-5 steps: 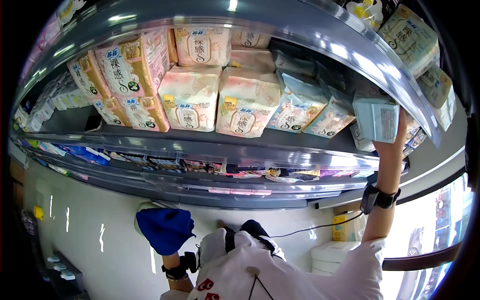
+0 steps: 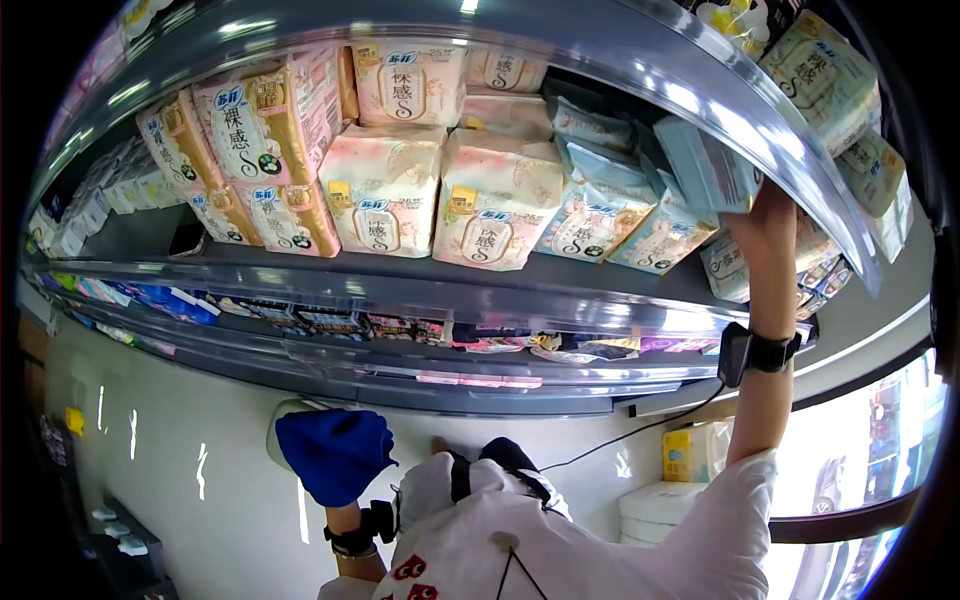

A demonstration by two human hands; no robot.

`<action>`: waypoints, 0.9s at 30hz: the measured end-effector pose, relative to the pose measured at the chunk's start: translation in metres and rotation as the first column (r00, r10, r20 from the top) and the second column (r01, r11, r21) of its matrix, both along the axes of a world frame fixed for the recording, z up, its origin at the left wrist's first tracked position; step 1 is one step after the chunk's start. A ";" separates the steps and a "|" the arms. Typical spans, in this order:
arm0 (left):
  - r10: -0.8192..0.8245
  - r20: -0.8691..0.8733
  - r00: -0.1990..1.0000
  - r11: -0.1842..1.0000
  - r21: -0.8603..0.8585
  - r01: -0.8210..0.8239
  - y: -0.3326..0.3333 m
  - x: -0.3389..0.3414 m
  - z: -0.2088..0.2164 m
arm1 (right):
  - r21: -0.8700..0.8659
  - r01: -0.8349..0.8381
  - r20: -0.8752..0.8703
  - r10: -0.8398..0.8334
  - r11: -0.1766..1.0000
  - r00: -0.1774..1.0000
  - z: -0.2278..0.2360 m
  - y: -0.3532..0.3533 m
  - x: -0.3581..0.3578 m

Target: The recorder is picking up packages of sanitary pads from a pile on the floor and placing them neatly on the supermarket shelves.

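At the right end of the upper shelf, my right hand (image 2: 768,222) is closed round a light blue pack of sanitary pads (image 2: 700,160), tilted and raised above its neighbours. Just left of it stand blue packs of pads (image 2: 598,205) in a row. A pale pack (image 2: 724,268) lies below my right hand. Low on the left, a blue cloth (image 2: 335,455) hangs over my left hand, whose fingers are hidden; only the left wrist (image 2: 343,520) shows beneath it. Behind the cloth a pale, rounded thing (image 2: 284,440) shows in part; its kind cannot be made out.
Cream-pink packs (image 2: 495,200) and gold-edged packs (image 2: 250,130) fill the shelf further left. A clear shelf-front strip (image 2: 745,95) curves close above my right hand. Lower shelves (image 2: 430,375) hold more packages. A black cable (image 2: 630,435) runs from my right wrist; white boxes (image 2: 655,510) stand on the floor.
My right hand has lifted the light blue pack up and to the left, deeper over the shelf, tilting it. The left hand and blue cloth stay nearly in place.
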State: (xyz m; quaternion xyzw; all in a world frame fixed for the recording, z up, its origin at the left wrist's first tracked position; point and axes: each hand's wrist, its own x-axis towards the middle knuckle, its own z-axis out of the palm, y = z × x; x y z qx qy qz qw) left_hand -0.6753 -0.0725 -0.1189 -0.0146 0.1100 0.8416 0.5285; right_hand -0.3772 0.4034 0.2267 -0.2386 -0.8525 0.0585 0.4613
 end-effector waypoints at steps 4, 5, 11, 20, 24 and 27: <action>-0.030 0.009 0.999 1.000 0.010 0.030 0.002 0.003 0.000 | -0.401 -0.321 -0.495 0.092 0.858 0.864 0.007 0.058 -0.015; -0.039 0.007 0.999 0.999 0.014 0.039 0.006 0.003 0.003 | -0.052 0.070 -0.072 -0.073 0.996 0.995 0.005 0.085 -0.001; -0.040 0.017 0.999 0.999 0.020 0.040 0.001 0.003 0.004 | 0.782 0.166 0.228 -0.524 0.601 0.820 0.024 0.078 -0.024; -0.052 0.263 0.963 0.979 0.206 -0.004 -0.007 0.002 0.015 | 0.715 0.320 0.121 -0.560 0.622 0.819 0.026 0.095 -0.023; 0.018 0.136 0.991 1.000 0.003 -0.019 -0.005 -0.001 0.015 | 0.709 0.342 0.100 -0.568 0.617 0.817 0.024 0.096 -0.025; 0.037 0.106 0.994 0.997 -0.070 -0.029 -0.005 -0.004 0.019 | 0.704 0.354 0.086 -0.568 0.616 0.818 0.022 0.097 -0.031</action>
